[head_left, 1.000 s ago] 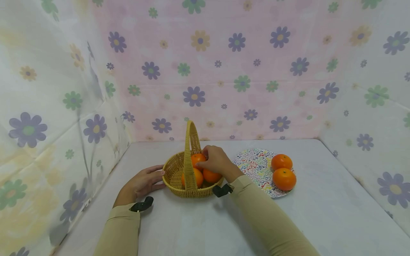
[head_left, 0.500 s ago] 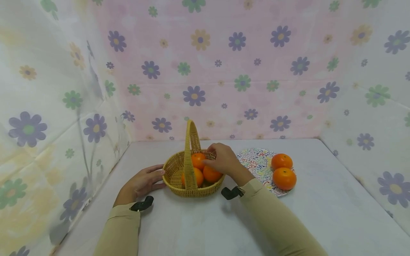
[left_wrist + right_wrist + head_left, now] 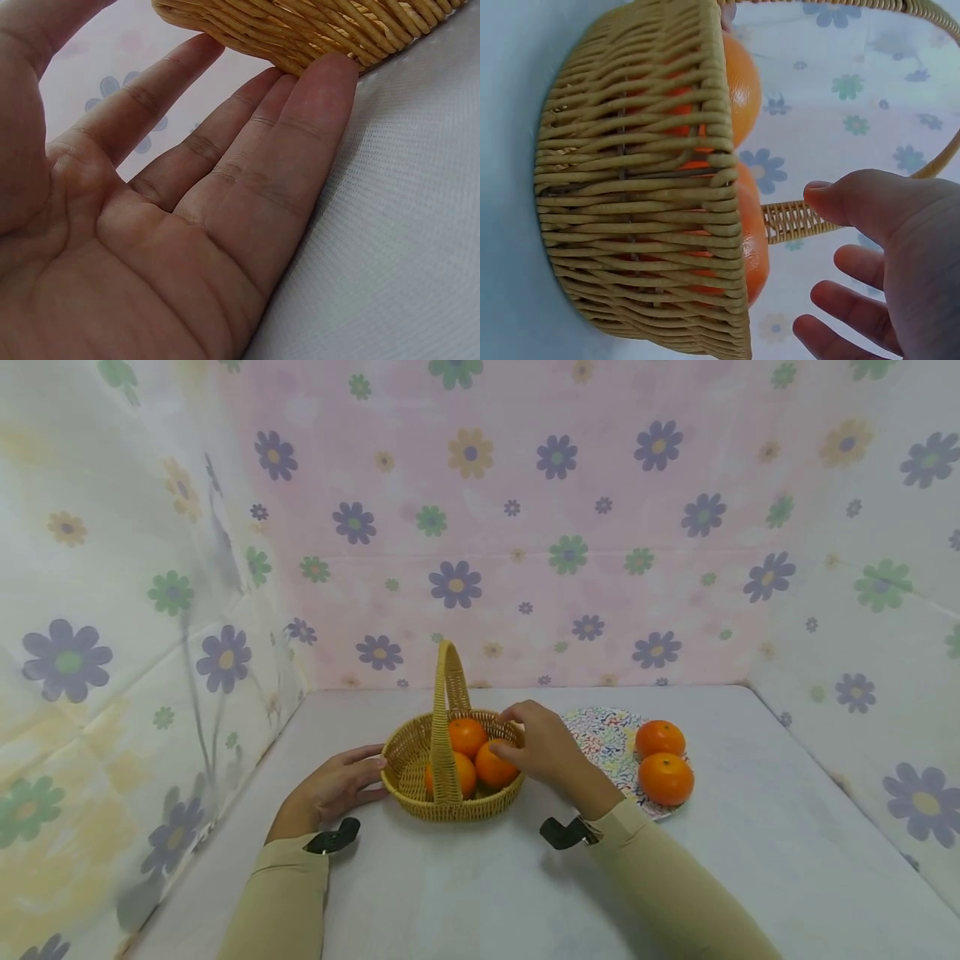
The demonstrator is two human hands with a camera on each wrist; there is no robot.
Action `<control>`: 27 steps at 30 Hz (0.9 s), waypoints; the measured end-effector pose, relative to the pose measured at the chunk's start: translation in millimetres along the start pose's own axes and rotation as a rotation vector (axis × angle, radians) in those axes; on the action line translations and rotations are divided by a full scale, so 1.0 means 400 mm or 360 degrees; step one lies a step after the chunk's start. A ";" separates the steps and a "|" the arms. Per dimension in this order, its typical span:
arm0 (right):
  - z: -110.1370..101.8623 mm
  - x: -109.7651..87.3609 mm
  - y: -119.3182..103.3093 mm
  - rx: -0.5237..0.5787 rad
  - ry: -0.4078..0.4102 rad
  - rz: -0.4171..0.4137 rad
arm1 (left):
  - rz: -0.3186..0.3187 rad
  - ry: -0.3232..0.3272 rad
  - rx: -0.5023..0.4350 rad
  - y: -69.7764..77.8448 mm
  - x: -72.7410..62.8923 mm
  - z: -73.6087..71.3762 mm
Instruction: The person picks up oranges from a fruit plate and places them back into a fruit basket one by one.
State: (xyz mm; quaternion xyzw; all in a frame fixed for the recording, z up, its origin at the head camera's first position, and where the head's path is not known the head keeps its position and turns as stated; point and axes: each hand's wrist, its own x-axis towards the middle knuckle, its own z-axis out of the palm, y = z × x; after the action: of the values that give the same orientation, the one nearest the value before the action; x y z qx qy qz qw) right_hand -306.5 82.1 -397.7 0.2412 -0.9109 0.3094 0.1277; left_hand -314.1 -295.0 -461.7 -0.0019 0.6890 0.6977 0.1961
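A yellow wicker basket [image 3: 420,811] with a tall arched handle stands on the table, three oranges [image 3: 496,765] inside it. My left hand [image 3: 335,789] touches the basket's left end with its fingertips. In the left wrist view, the fingers of this left hand [image 3: 187,187] reach nearly straight to the woven wall. Over the basket's right rim is my right hand [image 3: 551,747], holding nothing. From the right wrist, the fingers of that right hand [image 3: 885,262] look spread and apart from the oranges [image 3: 744,90] behind the wicker wall.
Right of the basket lies a round plate [image 3: 600,735] with a multicoloured squiggle pattern, partly behind my right forearm. Two more oranges [image 3: 666,779] sit on its right side. Flower-printed cloth [image 3: 517,560] encloses the white table [image 3: 450,893] at the back and sides.
My right hand has drawn back to the right, off the rear orange in the basket, which now shows fully past the fingers. The left hand stays at the basket's end.
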 end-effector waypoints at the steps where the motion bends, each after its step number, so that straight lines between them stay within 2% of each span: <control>1: -0.005 -0.007 -0.004 -0.0019 0.0015 0.0000 | 0.0002 -0.0003 -0.0004 0.001 0.000 0.001; 7: -0.039 -0.058 -0.011 -0.0135 0.0076 0.0033 | 0.0003 -0.0001 -0.0013 0.003 -0.001 0.006; 15: -0.087 -0.116 0.022 -0.0269 0.0128 0.0090 | 0.0016 -0.0011 -0.0007 0.003 0.000 0.000; 20: -0.119 -0.155 0.056 -0.0299 0.0153 0.0128 | 0.0005 0.0002 -0.0005 0.005 -0.001 0.000; 27: -0.146 -0.211 0.120 -0.0328 0.0211 0.0245 | -0.0012 0.0013 -0.0015 0.003 -0.003 0.001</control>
State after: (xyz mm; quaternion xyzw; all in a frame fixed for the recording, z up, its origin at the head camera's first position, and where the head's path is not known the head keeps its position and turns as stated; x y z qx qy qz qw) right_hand -254.8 182.1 -408.6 0.1352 -0.9432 0.2385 0.1875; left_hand -313.1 -294.7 -460.2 -0.0084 0.6865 0.7001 0.1960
